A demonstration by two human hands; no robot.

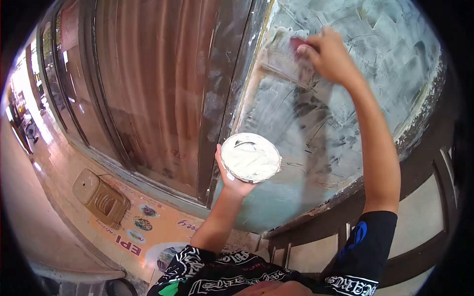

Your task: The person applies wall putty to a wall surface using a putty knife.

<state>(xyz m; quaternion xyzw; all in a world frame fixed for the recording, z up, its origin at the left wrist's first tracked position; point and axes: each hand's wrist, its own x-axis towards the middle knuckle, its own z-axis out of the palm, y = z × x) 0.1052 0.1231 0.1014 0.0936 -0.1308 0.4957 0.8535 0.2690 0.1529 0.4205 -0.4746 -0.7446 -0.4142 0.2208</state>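
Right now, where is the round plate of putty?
In the head view the round plate sits near the centre, held up in the left hand against the smeared wall, below and left of the right hand.

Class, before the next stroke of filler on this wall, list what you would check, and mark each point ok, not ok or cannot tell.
1. Right hand closed on the scraper: ok.
2. Blade against the wall: ok.
3. Left hand holds the round tray from beneath: ok.
4. Filler on the tray: ok, its face is coated.
5. Filler on the blade: cannot tell, blurred.
6. Footing: cannot tell, out of view.
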